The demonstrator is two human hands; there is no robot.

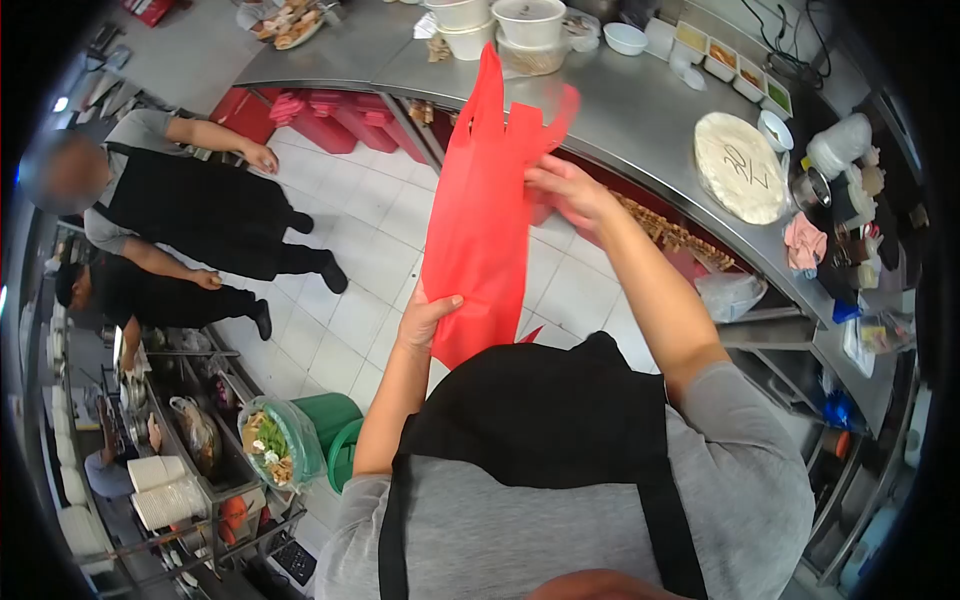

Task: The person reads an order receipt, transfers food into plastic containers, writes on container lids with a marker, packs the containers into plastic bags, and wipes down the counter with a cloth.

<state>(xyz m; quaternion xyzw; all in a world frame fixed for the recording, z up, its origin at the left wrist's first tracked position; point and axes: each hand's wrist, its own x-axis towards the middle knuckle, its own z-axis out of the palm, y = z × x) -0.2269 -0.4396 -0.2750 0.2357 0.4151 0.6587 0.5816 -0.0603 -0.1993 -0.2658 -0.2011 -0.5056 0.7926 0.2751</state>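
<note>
Black apron [540, 415] at six o'clock; the red bag [475, 225] stretches toward twelve. With my left hand [425, 318] I pinch its lower edge, my right hand [575, 190] its upper side. Seemingly light, limp fabric, best held by its handles [487, 95].

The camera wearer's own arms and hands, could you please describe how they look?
Short, plain heather-grey fabric sleeves leave both forearms bare. The left hand and right hand wear no gloves, and no watch or bracelet shows.
</note>
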